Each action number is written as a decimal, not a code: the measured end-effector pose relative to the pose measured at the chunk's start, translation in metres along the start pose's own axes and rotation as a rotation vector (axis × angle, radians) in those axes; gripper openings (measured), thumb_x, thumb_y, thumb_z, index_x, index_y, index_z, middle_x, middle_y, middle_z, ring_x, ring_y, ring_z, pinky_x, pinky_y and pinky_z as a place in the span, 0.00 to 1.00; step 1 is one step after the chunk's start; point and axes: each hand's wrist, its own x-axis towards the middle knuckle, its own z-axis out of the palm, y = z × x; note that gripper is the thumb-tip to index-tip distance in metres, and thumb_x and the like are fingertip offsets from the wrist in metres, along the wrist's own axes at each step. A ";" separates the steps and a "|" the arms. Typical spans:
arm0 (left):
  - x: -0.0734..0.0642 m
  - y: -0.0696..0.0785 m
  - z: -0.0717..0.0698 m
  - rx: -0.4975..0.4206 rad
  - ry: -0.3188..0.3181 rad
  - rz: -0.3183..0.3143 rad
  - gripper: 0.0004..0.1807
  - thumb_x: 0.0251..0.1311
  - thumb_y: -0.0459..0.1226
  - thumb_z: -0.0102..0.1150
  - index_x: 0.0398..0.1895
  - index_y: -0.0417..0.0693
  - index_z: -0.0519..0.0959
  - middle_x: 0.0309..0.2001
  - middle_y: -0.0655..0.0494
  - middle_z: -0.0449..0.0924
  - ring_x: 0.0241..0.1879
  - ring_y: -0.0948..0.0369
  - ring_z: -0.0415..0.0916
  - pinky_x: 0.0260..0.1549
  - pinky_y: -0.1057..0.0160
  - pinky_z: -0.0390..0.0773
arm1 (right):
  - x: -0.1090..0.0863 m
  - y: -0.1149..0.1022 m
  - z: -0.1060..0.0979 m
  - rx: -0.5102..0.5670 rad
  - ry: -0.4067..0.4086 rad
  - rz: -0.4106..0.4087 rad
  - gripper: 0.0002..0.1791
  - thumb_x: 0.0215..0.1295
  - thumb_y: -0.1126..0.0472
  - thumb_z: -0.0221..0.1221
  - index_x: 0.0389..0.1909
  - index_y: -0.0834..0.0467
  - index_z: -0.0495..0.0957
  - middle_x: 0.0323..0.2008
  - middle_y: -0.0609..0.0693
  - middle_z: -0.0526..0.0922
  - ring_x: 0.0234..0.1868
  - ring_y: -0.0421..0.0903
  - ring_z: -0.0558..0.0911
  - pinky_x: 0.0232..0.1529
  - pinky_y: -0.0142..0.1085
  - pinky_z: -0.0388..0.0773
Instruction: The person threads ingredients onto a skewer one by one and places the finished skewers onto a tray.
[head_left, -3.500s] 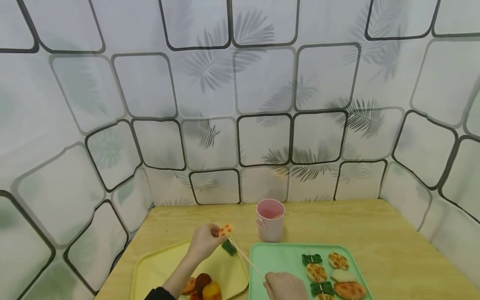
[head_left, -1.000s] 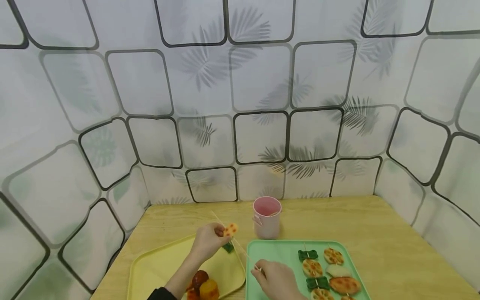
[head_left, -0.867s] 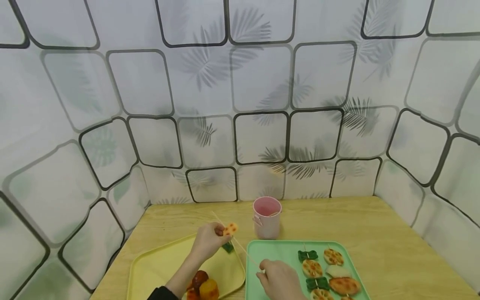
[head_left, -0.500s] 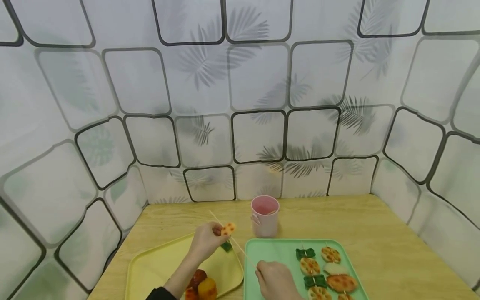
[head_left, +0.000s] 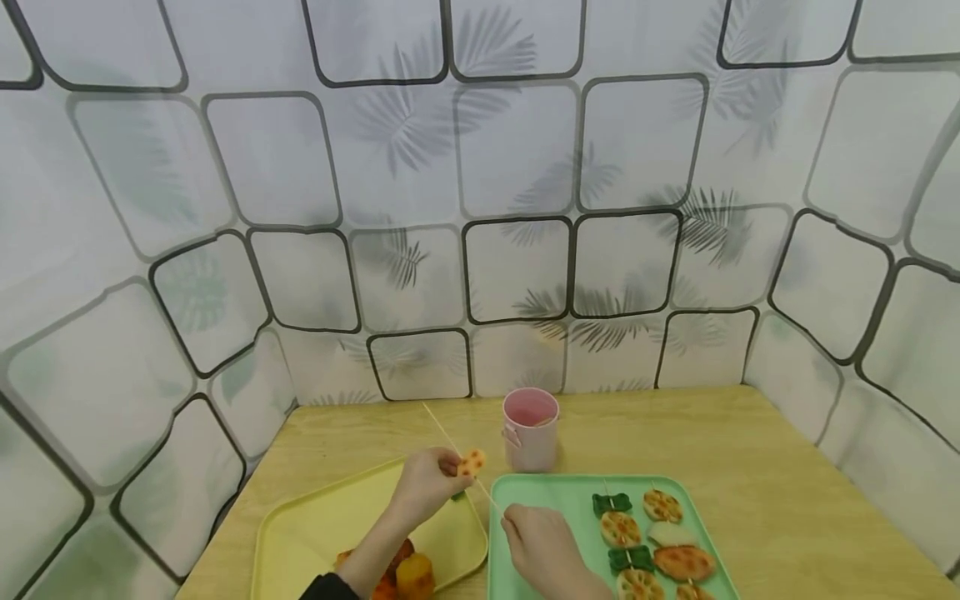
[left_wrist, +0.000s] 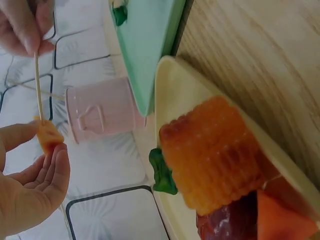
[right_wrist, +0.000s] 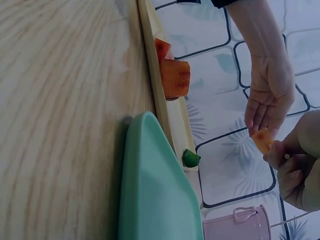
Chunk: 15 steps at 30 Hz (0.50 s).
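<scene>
My left hand (head_left: 427, 487) pinches a small yellow-orange toy food piece (head_left: 472, 463) with brown spots, held above the yellow tray (head_left: 296, 533). A thin wooden skewer (head_left: 441, 427) runs through the piece, its far end sticking out well past my left fingers. Lower right of it, my right hand (head_left: 546, 546) grips the skewer's near end, over the left part of the green tray (head_left: 551, 500). In the left wrist view the skewer (left_wrist: 38, 82) enters the piece (left_wrist: 49, 137) between thumb and fingers. The right wrist view shows both hands close to the piece (right_wrist: 261, 141).
On the yellow tray lie a corn chunk (left_wrist: 212, 152), a dark red ball (left_wrist: 230, 220), orange pieces and a green piece (left_wrist: 162, 172). Two loaded skewers, one with green pieces (head_left: 630, 558), lie on the green tray. A pink bucket (head_left: 531, 437) holding sticks stands behind.
My right hand has moved up and left, nearer my left hand. The skewer now protrudes further beyond the piece. My left hand has shifted slightly right and still pinches it.
</scene>
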 end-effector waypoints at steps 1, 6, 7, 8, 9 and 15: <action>-0.001 0.001 0.002 -0.004 -0.003 0.004 0.15 0.43 0.35 0.70 0.32 0.33 0.80 0.25 0.54 0.77 0.26 0.62 0.74 0.25 0.65 0.75 | 0.001 0.001 0.001 -0.010 -0.001 0.006 0.10 0.59 0.66 0.59 0.19 0.55 0.75 0.14 0.40 0.71 0.15 0.36 0.69 0.16 0.31 0.64; -0.004 -0.003 0.011 -0.011 0.001 0.007 0.14 0.43 0.34 0.71 0.30 0.34 0.79 0.25 0.54 0.77 0.25 0.63 0.73 0.24 0.66 0.75 | 0.001 0.006 0.005 -0.012 -0.050 0.062 0.07 0.60 0.64 0.58 0.22 0.55 0.77 0.16 0.40 0.73 0.16 0.37 0.71 0.16 0.33 0.64; -0.005 -0.003 0.012 -0.008 -0.001 0.006 0.14 0.43 0.34 0.70 0.30 0.34 0.79 0.25 0.54 0.77 0.25 0.63 0.73 0.24 0.66 0.74 | 0.001 0.007 0.006 -0.006 -0.061 0.072 0.07 0.60 0.64 0.58 0.23 0.55 0.77 0.16 0.40 0.73 0.16 0.37 0.71 0.16 0.33 0.64; -0.005 -0.004 0.013 -0.003 -0.006 0.008 0.14 0.43 0.34 0.70 0.31 0.34 0.79 0.25 0.54 0.77 0.26 0.63 0.73 0.24 0.66 0.74 | 0.001 0.008 0.006 0.000 -0.067 0.078 0.07 0.60 0.64 0.58 0.23 0.55 0.78 0.16 0.40 0.74 0.16 0.37 0.71 0.16 0.32 0.64; -0.005 -0.005 0.014 0.003 -0.008 0.007 0.14 0.43 0.34 0.70 0.31 0.34 0.79 0.25 0.54 0.77 0.26 0.63 0.73 0.24 0.66 0.74 | 0.001 0.010 0.007 0.009 -0.072 0.081 0.07 0.61 0.64 0.58 0.23 0.55 0.78 0.16 0.40 0.73 0.16 0.36 0.71 0.16 0.32 0.64; -0.001 -0.002 0.015 0.013 -0.003 0.013 0.14 0.45 0.35 0.70 0.33 0.35 0.79 0.26 0.55 0.77 0.26 0.63 0.73 0.25 0.65 0.74 | 0.007 0.014 0.004 0.117 -0.106 0.085 0.09 0.64 0.64 0.54 0.24 0.58 0.77 0.14 0.38 0.70 0.15 0.33 0.67 0.18 0.30 0.64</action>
